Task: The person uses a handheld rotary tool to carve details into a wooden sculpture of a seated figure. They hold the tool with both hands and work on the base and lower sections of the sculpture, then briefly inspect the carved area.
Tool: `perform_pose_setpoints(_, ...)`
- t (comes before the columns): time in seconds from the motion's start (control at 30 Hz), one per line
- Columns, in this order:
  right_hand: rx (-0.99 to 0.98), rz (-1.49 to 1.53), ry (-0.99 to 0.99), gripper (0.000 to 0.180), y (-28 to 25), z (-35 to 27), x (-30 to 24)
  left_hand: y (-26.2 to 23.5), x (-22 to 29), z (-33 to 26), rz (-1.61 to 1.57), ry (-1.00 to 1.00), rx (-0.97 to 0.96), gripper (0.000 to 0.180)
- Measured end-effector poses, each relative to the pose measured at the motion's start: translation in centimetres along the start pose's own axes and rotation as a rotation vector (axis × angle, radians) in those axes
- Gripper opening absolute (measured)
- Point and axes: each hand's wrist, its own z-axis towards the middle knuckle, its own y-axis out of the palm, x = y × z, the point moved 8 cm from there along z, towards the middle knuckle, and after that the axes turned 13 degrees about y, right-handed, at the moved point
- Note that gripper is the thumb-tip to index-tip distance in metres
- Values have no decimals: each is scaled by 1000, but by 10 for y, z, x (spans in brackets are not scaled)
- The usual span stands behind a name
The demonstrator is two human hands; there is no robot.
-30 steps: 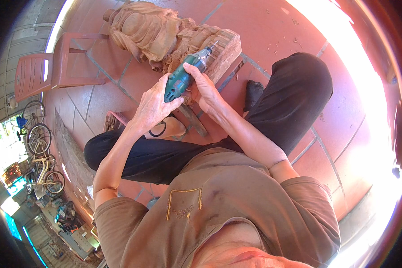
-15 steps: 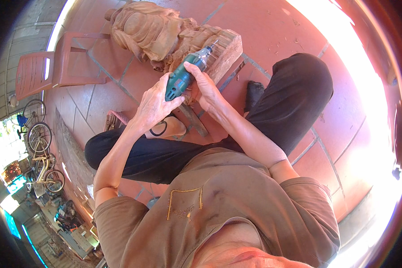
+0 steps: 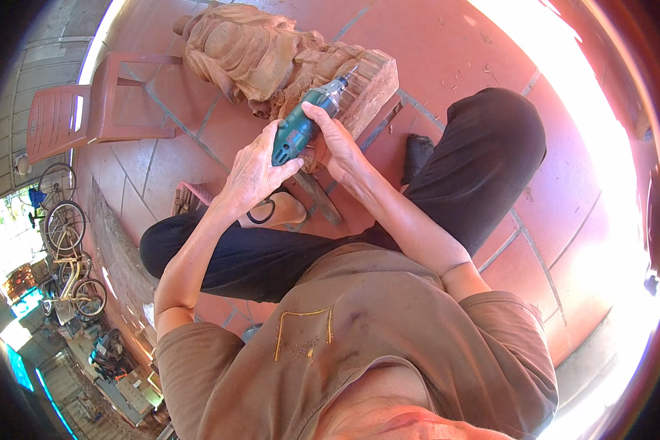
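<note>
A green hand-held rotary tool [image 3: 304,126] points up and to the right, its metal tip against the base of a brown carved wooden statue [image 3: 271,62] lying on the red tiled floor. My left hand [image 3: 251,176] grips the rear of the tool body. My right hand [image 3: 337,143] wraps the front of the tool near its nose. A black cord [image 3: 260,214] loops below my left hand. I sit on the floor with black-trousered legs crossed.
A red plastic chair [image 3: 81,110] lies on its side at the left. A dark wooden stick [image 3: 319,198] rests under my hands. A black object [image 3: 416,155] lies by my right knee. Bicycles [image 3: 66,242] stand far left, below floor level.
Both hands and the tool have held nearly the same place against the statue; only a slight shift of the tool tip.
</note>
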Motion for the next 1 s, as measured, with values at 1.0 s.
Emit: perform_pose_setpoints(1.0,-10,-1,2,51,4,-2,-2,0,1,-3,-12,41,34,70)
